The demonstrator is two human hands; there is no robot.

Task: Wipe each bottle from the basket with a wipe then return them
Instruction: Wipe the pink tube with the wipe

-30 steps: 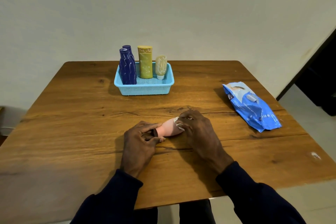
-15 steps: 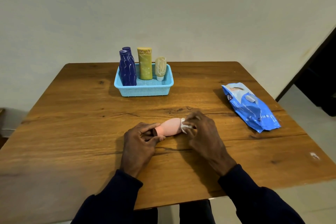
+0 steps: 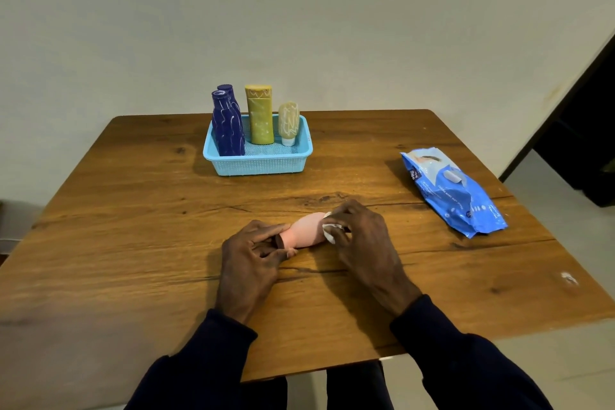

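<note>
A small pink bottle [image 3: 304, 230] lies on its side on the wooden table [image 3: 133, 243], dark cap to the left. My left hand [image 3: 253, 256] pinches its cap end. My right hand [image 3: 362, 236] grips a crumpled white wipe [image 3: 329, 230] against the bottle's right end. Further back stands a light blue basket [image 3: 259, 165]. It holds two dark blue bottles [image 3: 228, 125], a tall yellow-green bottle [image 3: 259, 115] and a small cream tube [image 3: 289, 121] standing cap down.
A blue pack of wet wipes [image 3: 452, 191] lies on the table's right side. A small white speck [image 3: 568, 277] sits near the right edge. A pale wall rises behind the table, and a dark doorway opens at the far right.
My right hand slid the wipe from over the bottle's middle out towards its right end, baring more of the pink body. The left hand kept its hold on the cap end.
</note>
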